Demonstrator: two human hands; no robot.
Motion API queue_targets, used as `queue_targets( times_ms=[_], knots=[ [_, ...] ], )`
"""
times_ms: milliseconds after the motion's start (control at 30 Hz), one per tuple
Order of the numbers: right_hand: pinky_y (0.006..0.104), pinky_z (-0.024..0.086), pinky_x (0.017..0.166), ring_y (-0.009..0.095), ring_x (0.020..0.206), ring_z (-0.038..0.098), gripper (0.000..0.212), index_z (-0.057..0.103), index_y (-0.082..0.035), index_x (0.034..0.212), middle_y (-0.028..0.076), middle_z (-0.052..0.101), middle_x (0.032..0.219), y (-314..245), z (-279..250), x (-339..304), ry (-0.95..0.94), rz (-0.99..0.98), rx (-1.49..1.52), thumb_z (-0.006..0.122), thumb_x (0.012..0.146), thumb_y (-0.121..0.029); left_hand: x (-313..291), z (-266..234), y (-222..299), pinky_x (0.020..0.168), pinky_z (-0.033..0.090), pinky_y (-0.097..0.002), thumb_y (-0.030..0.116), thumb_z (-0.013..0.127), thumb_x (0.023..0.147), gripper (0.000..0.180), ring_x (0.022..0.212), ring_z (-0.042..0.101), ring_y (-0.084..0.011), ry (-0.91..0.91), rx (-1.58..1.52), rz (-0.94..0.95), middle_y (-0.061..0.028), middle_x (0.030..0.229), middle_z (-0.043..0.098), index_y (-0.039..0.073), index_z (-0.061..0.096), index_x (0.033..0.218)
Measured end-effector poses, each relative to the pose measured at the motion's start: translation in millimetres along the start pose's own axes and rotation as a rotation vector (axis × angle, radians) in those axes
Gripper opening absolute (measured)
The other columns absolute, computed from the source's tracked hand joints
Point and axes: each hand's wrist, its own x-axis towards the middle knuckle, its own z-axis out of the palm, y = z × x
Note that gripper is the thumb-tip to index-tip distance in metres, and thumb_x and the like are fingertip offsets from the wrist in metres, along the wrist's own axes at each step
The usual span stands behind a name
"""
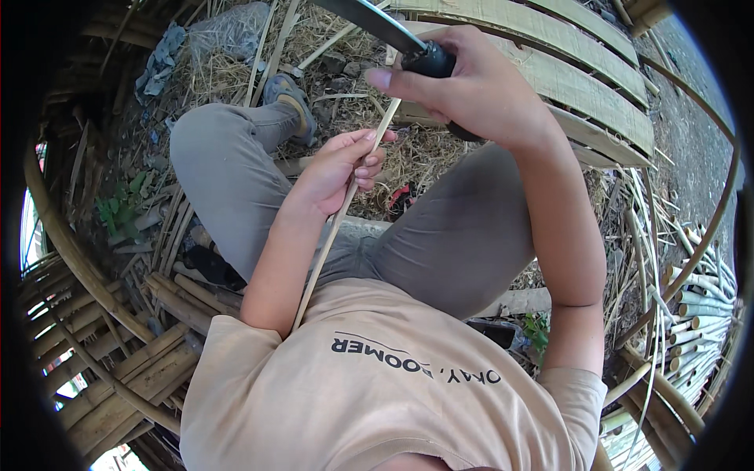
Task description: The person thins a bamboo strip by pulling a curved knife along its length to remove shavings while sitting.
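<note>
My left hand [345, 169] is closed around a thin pale bamboo strip [334, 231]. The strip slants from against my shirt, through the fingers, up toward my right hand. Wrapped round the black handle of a large knife [377, 25], my right hand [487, 90] is above and to the right of the left one. The knife's blade points to the upper left, and its tip runs out of the picture. Near the right hand the strip's upper end passes behind the knife and fingers, so I cannot tell whether the blade touches it.
A slatted bamboo bench [581, 78] stands at the far right. Bundled bamboo pieces [699, 314] are stacked at the right. A bamboo lattice [118, 385] lies at the left. Shavings [428, 161] litter the ground between my legs. A plastic bag [228, 35] lies at the far left.
</note>
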Motion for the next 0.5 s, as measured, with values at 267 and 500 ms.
queue_targets(
  times_ms=[267,500],
  knots=[
    [0.0332,0.045,0.053,0.016,0.052,0.053,0.035,0.068,0.004,0.077,0.01,0.057,0.056,32.2,-4.8,9.4,0.012,-0.06,-0.021,0.076,0.082,-0.029,8.4,0.2,8.7,0.05,0.034,-0.0173,0.022,0.049,0.105,0.027,0.057,0.037,-0.0023,0.021,-0.016,0.012,0.0057,0.072,0.045,0.003,0.054,0.124],
    [0.0323,0.047,0.056,0.02,0.049,0.055,0.029,0.075,-0.002,0.081,0.012,0.062,0.058,36.1,-1.3,13.8,-0.039,0.055,-0.096,0.078,0.081,-0.031,3.5,-20.8,9.4,0.05,0.033,-0.0182,0.026,0.052,0.104,0.034,0.057,0.037,-0.0021,0.065,-0.007,-0.005,0.005,0.07,0.043,0.003,0.052,0.128]
  ],
)
